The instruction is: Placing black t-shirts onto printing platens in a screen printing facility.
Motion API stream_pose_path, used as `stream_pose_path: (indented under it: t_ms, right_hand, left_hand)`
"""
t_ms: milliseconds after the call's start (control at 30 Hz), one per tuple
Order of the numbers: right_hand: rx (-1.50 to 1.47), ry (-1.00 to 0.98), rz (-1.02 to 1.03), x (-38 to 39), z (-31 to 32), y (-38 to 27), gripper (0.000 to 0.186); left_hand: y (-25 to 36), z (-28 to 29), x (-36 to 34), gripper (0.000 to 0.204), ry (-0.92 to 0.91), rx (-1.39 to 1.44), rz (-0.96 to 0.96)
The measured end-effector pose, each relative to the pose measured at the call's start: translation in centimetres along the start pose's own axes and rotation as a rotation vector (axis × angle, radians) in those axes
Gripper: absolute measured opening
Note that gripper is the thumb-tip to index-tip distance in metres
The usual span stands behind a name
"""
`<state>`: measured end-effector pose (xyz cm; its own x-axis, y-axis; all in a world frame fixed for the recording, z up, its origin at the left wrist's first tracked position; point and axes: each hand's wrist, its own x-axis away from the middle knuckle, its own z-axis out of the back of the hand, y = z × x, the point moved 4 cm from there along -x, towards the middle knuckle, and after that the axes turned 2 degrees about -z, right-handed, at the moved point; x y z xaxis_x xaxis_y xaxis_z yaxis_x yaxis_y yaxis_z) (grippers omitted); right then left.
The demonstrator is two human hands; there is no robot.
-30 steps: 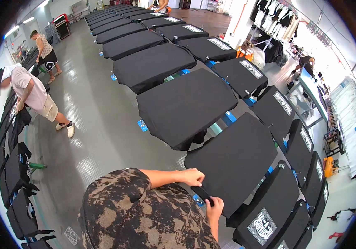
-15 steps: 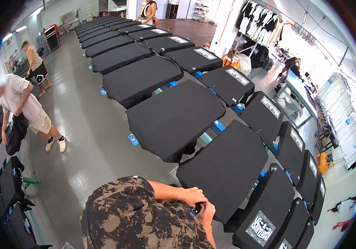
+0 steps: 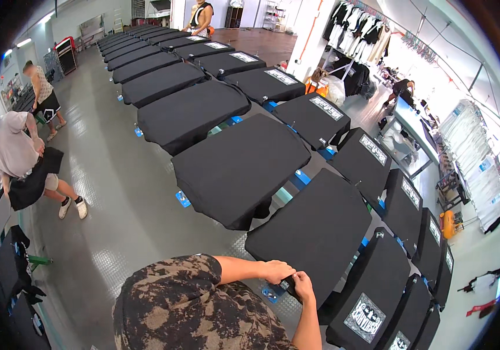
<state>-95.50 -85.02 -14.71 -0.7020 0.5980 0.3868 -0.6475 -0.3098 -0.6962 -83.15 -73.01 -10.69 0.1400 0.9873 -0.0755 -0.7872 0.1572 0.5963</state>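
Note:
Both my hands meet at the near edge of a black garment (image 3: 314,227) stretched flat over a printing board. My left hand (image 3: 278,272) is closed on the cloth at that edge, its fingers partly hidden. Right beside it, my right hand (image 3: 303,284) pinches the same edge. A small dark bunch of fabric hangs beneath the two hands. Below them a blue bracket (image 3: 269,294) shows at the board's end. The top of this garment lies mostly smooth, with no print visible on it.
Another black-covered board (image 3: 241,166) stands just beyond, in a long row. To the right, boards carry black garments with white prints (image 3: 363,316). At left a person (image 3: 16,146) handles black cloth by another row. A grey floor aisle (image 3: 116,204) runs between the rows.
My hands have moved slightly up and closer together along the garment's edge, and the blue bracket below them has come into view. The person at left has bent lower and spread the black cloth.

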Motion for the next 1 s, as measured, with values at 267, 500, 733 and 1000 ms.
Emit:
stream_pose_path:
  t_ms: [267,500,733,1000]
  right_hand:
    - [0.109,0.12,0.099,4.1,-0.5,-2.7,0.022]
    - [0.114,0.127,0.078,4.9,-0.3,-3.0,0.023]
    - [0.146,0.096,0.072,4.7,-1.3,-2.0,0.022]
    - [0.223,0.044,0.336,7.3,-2.1,-1.3,0.02]
  left_hand:
    - [0.6,0.4,1.7,0.041,-0.048,0.09,0.01]
    - [0.2,0.6,1.7,0.037,-0.113,0.152,0.092]
    - [-0.6,0.0,1.5,0.039,-0.218,0.125,0.127]
    - [0.4,0.3,2.2,0.041,-0.275,0.044,0.043]
